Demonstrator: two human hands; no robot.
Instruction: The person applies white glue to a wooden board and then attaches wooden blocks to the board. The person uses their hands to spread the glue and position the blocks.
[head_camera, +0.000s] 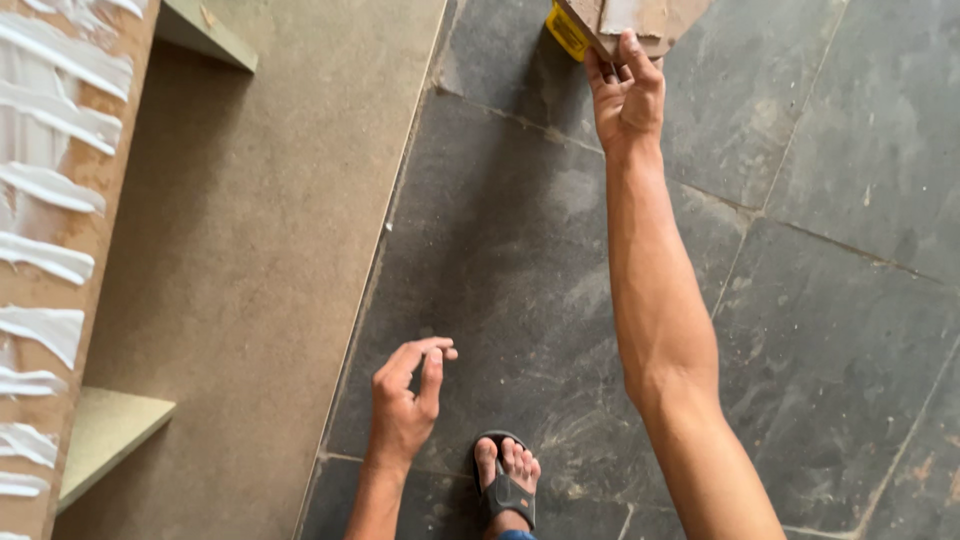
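**Reaching out for a board scrap on the slate floor**

The right hand (628, 95) is stretching far forward, its grip pinching the flat brown board offcut (632, 22), which is lying on the dark grey slate-tile floor (840, 330) beside a yellow object (566, 30). The left hand (405, 400) is hanging free, fingers loosely spread. A sandalled foot (505, 480) is bracing below; the glue-striped wooden panel (50, 230) is standing at the left.

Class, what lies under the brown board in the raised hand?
Under the brown board in the right hand, a yellow object pokes out; the rest is covered. Below is grey floor.
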